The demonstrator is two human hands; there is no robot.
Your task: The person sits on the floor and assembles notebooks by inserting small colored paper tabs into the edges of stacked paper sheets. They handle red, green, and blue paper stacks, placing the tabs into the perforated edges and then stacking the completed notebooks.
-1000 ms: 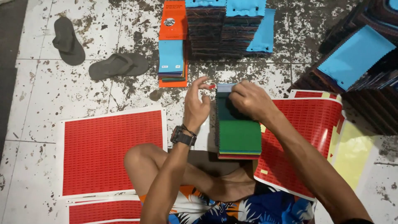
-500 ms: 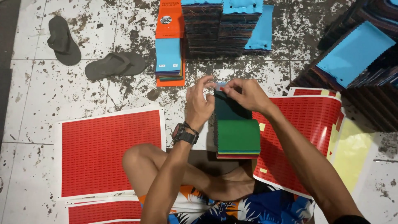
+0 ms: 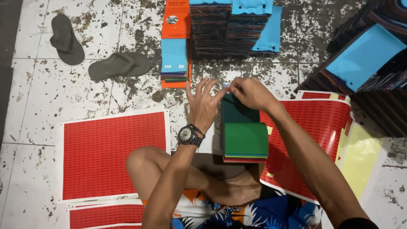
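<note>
A stack of fabric swatches point(image 3: 246, 138), green on top, lies on the floor in front of my crossed legs. My left hand point(image 3: 202, 104), with a black wristwatch, hovers beside the stack's far left corner, its fingers spread and its thumb and forefinger meeting my right hand. My right hand point(image 3: 250, 92) pinches a small pale piece point(image 3: 226, 86) at the stack's far edge, above a dark green swatch. Both hands touch at that piece.
Red sticker sheets lie at the left point(image 3: 112, 154) and right point(image 3: 311, 127). An orange booklet with a blue swatch stack point(image 3: 174, 55) and tall fabric piles point(image 3: 231, 27) sit ahead. More swatch piles point(image 3: 366, 63) stand at the right. Two grey sandals point(image 3: 118, 65) lie at the far left.
Both hands have stayed at the far edge of the green stack. My left hand's fingers have spread wider, and the fingertips have drawn together on the small piece.
</note>
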